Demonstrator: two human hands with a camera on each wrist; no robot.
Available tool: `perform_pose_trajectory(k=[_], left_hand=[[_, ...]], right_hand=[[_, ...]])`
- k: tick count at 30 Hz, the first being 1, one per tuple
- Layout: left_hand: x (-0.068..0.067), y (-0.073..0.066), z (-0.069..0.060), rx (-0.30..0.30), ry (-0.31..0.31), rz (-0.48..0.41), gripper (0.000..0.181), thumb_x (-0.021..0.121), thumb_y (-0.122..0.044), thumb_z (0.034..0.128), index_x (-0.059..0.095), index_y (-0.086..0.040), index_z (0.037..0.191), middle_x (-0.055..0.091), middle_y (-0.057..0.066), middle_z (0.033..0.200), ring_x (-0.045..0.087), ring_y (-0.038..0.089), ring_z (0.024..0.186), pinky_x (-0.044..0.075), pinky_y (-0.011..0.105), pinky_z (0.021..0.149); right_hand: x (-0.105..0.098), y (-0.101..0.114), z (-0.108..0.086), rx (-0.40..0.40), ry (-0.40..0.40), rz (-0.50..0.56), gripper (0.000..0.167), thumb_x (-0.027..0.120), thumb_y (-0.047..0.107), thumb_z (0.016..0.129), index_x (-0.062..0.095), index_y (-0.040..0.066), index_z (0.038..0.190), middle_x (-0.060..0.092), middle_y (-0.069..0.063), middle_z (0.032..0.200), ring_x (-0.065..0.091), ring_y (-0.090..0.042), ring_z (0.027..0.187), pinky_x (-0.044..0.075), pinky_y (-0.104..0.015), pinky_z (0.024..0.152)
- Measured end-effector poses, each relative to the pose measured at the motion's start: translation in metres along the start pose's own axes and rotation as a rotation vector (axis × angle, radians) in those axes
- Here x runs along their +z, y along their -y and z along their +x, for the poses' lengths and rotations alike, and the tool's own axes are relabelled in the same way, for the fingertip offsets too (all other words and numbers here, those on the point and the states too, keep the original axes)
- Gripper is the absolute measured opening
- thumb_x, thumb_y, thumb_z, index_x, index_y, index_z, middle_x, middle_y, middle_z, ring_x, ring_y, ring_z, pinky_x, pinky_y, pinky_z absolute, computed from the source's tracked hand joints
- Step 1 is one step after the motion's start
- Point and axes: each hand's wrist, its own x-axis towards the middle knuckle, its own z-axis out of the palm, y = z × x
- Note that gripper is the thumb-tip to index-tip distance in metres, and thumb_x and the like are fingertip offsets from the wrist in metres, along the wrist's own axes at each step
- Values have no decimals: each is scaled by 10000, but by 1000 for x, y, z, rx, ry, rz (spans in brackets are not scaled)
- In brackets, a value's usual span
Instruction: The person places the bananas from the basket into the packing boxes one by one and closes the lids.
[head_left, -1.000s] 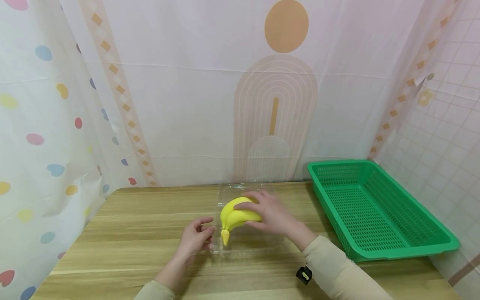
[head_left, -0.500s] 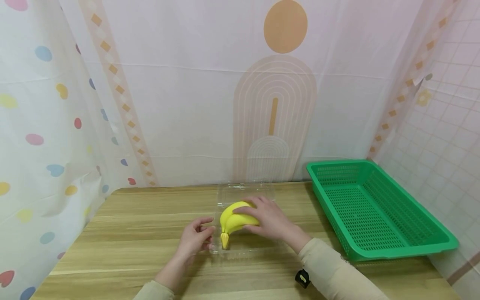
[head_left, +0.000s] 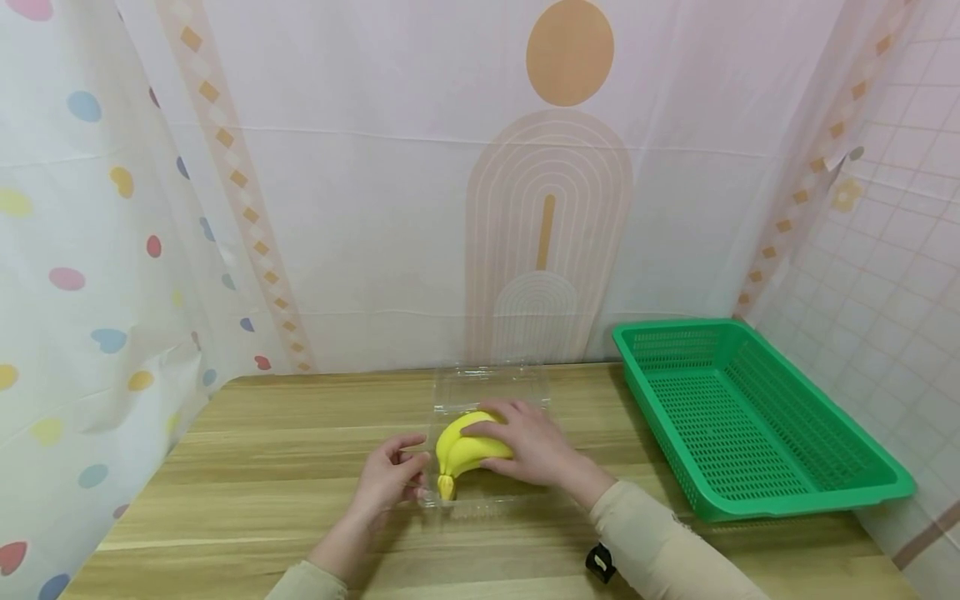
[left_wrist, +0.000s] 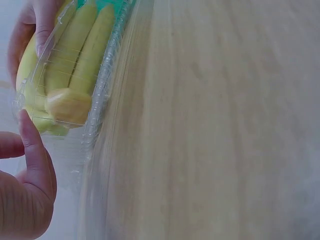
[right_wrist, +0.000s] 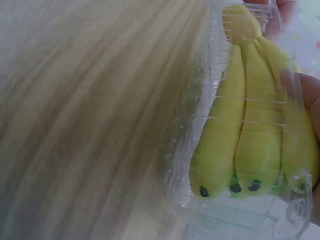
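Note:
A bunch of yellow bananas (head_left: pixel 467 458) lies inside the base of a clear plastic clamshell container (head_left: pixel 487 503), stem end toward the near left. My right hand (head_left: pixel 534 450) grips the bunch from above and the right. The left hand (head_left: pixel 386 481) holds the container's left edge, thumb and fingers bent at the wall. Through the clear wall, the left wrist view shows the bananas (left_wrist: pixel 75 55) close to the container's side. From the right wrist, their dark tips (right_wrist: pixel 254 186) show near the container's wall. The lid (head_left: pixel 491 387) stands raised at the back.
A green perforated basket (head_left: pixel 750 507) stands on the right of the wooden table (head_left: pixel 315 442). A patterned curtain (head_left: pixel 375 208) hangs behind the table's back edge. A small black object (head_left: pixel 600 563) shows by the right sleeve.
My right hand has lowered the bananas into the container and shifted them slightly toward the near left. The left hand has stayed in place at the container's edge.

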Motion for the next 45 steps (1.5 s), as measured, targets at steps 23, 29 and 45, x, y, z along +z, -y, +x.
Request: perform_pose_trajectory(k=[23, 29, 45], left_hand=[[2, 1, 0, 7, -5, 1, 400, 617, 57, 916, 520, 120, 1299, 534, 82, 803, 535, 136, 587, 520, 222, 468], [2, 1, -1, 10, -4, 4, 402, 619, 50, 919, 519, 116, 1303, 539, 86, 806, 537, 142, 591, 525, 229, 470], [0, 3, 1, 5, -1, 20, 405, 617, 38, 928, 513, 110, 1312, 535, 88, 820, 543, 150, 600, 527, 239, 478]], right_hand=[[-3, -4, -5, 23, 67, 55, 473, 692, 385, 930, 583, 270, 1376, 473, -92, 1455, 488, -309, 1260, 416, -529, 1038], [-6, -6, -9, 44, 73, 87, 490, 703, 383, 921, 586, 246, 1377, 465, -97, 1471, 466, -319, 1301, 383, -528, 1077], [-20, -22, -30, 92, -103, 225, 519, 707, 275, 925, 556, 93, 1388, 570, -95, 1369, 513, -317, 1251, 412, -532, 1055]])
